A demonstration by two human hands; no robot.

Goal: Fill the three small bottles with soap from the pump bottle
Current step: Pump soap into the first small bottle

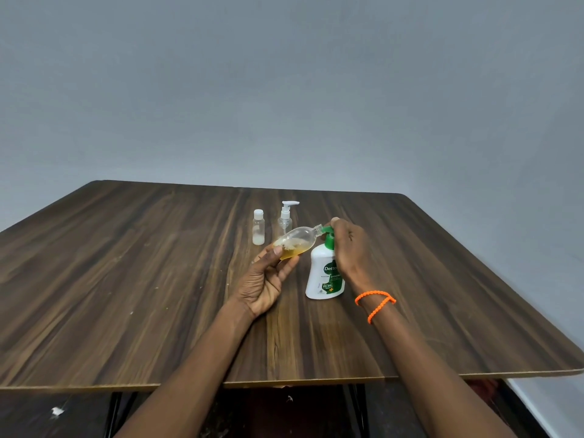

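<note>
filling step: my left grip (267, 279) held the tilted bottle (295, 241) at the nozzle, right grip (349, 248) pressing the pump (327, 267); next, more steady pumps.

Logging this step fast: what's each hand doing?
Left hand: holds tilted clear small bottle with amber soap.
Right hand: presses green pump of white soap bottle.

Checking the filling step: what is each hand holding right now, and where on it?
The left hand grips the tilted clear bottle by its base end. The right hand rests over the pump bottle's green pump head.
</note>
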